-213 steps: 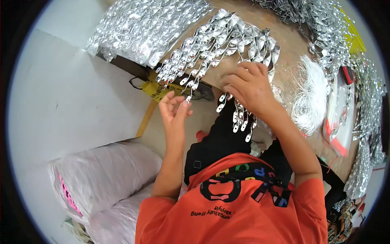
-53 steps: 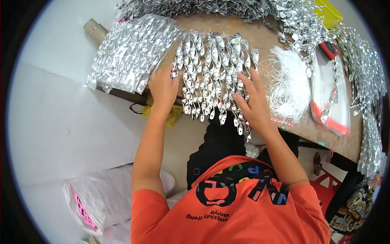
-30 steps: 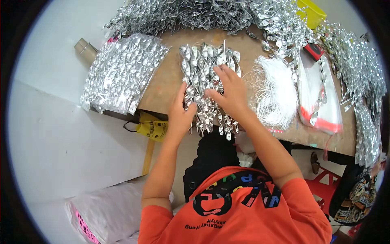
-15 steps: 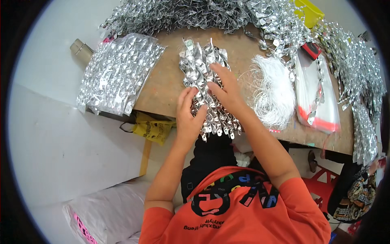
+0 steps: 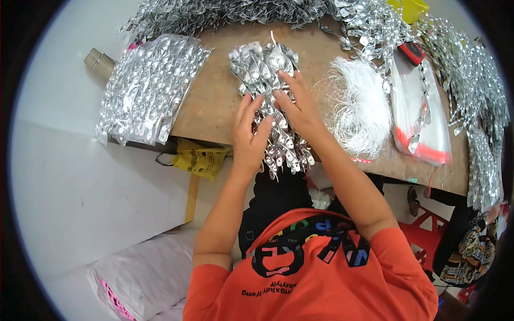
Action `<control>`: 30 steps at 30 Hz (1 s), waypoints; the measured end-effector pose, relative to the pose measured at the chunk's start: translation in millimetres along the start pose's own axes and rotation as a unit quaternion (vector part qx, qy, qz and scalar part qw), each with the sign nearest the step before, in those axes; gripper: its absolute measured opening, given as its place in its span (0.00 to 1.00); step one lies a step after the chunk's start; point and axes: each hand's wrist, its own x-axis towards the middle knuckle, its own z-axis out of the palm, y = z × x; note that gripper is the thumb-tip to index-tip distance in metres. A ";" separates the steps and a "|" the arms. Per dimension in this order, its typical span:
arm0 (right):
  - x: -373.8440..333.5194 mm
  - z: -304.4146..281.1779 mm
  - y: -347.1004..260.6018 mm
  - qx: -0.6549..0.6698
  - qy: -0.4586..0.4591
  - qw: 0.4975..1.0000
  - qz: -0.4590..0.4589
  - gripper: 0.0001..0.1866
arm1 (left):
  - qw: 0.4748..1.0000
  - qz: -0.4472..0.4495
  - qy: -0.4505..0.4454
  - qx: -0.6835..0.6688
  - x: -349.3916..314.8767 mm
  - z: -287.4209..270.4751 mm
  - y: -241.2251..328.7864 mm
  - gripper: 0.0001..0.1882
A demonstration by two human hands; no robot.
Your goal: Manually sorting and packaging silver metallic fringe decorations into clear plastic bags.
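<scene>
A bundle of twisted silver strips (image 5: 251, 63) lies lengthwise on the brown table, its near ends hanging over the front edge. My left hand (image 5: 249, 128) lies along the bundle's left side, fingers against the strips and thumb spread away from them. On the right side rests my right hand (image 5: 301, 109), a little farther up, its fingers apart and touching the top strips. Neither hand is closed around the bundle. Beneath my fingers, part of the strips is hidden. A thin pale tip sticks up from the bundle's far end.
Left of the bundle lies a clear bag of silver strips (image 5: 150, 88). To the right are a hank of white string (image 5: 361, 109), clear plastic sleeves with a red band (image 5: 420, 120) and a red-black tape measure (image 5: 412, 52). Loose strips (image 5: 235, 15) are heaped along the back.
The view has shifted slightly, so the table sits higher. Both hands stay on the bundle. The strips at its far end lie differently, and a pale greenish patch there no longer shows.
</scene>
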 end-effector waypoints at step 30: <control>20.5 -19.1 -32.6 0.235 -0.038 0.953 0.189 0.14 | 0.995 -0.029 -0.010 -0.099 7.8 -6.3 -10.1 0.30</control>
